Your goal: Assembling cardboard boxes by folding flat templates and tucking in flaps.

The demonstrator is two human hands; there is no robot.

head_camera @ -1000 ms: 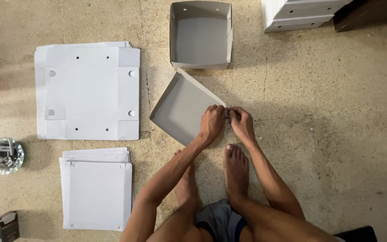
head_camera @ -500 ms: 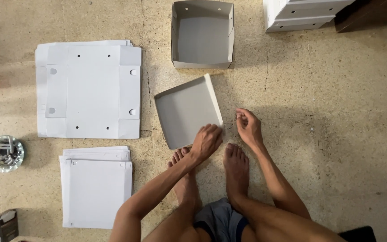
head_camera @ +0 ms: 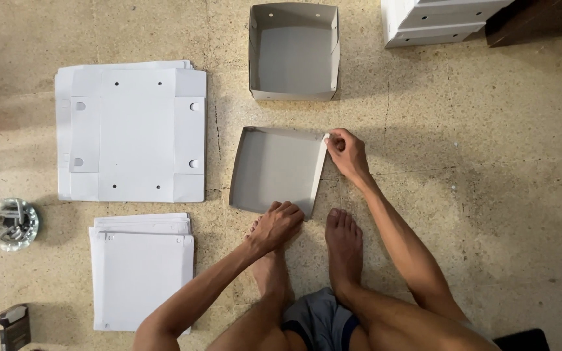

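At the far left edge of the frame, lower half, a round glass dish [head_camera: 12, 223] sits on the speckled floor [head_camera: 489, 195]; below it, at the bottom left corner, a small dark object [head_camera: 13, 326] whose kind cannot be told; to the right of these, in the upper left, a stack of flat white die-cut sheets [head_camera: 131, 133] lies squared on the floor, and beneath it, lower left, a second, smaller stack of white sheets [head_camera: 141, 270]; at top centre a finished grey open box [head_camera: 294, 55] stands with its walls upright; directly below it, at frame centre, the shallow grey tray [head_camera: 274, 170] lies on the floor, slightly skewed, its walls raised; the left hand [head_camera: 276, 224] reaches up from the lower centre, forearm angled up and to the right, fingers curled and pressing down on the tray's near right corner, palm down; both bare feet are planted just below the tray, the left hand lying over the left foot; the right hand [head_camera: 346, 153] extends from a forearm running up and to the left, fingertips pinched on the tray's far right corner flap; the hands are apart, one at each end of the tray's right wall; at top right, a stack of white boxes [head_camera: 437, 23] runs past the frame edge.
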